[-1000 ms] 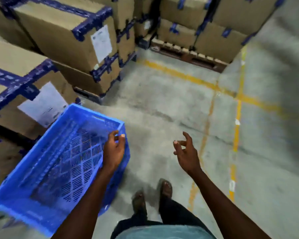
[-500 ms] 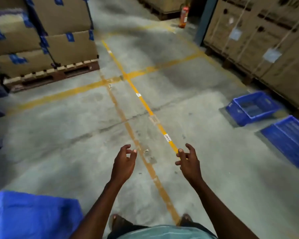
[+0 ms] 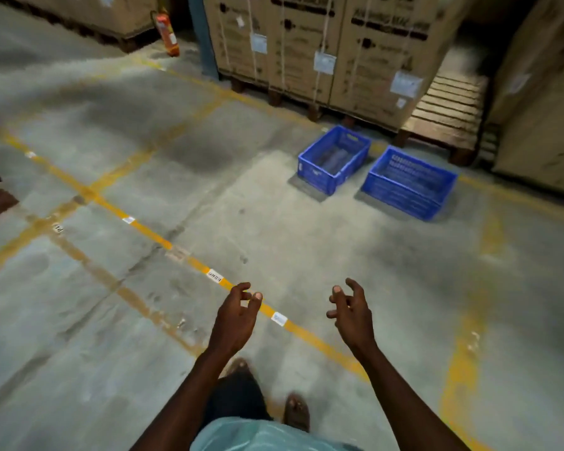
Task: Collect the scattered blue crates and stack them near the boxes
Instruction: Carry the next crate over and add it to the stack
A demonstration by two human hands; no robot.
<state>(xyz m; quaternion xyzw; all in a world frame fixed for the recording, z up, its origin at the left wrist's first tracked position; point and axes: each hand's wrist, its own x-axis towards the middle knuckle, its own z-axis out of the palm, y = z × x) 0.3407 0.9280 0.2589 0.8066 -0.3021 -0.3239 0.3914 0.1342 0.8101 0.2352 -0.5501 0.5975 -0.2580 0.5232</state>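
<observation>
While both hands hung out in front with nothing in them, the person stood on the grey concrete floor (image 3: 118, 369) facing the next pickup. The left hand (image 3: 236, 317) had its fingers loosely curled, thumb near the fingertips but pinching nothing; the right hand (image 3: 350, 315) was spread and relaxed, likewise bare. Two blue perforated plastic crates sat well ahead to the right, just beside each other: the narrower blue crate (image 3: 334, 159) and the wider blue crate (image 3: 409, 182), both upright on the floor close to the tall brown cardboard boxes (image 3: 306, 43) and a slatted wooden pallet (image 3: 446, 115). The step in hand looked like the walk between crates. The next move would call for crossing the yellow floor line (image 3: 150, 229), bending down, and gripping one crate by its rim, probably with both hands.
</observation>
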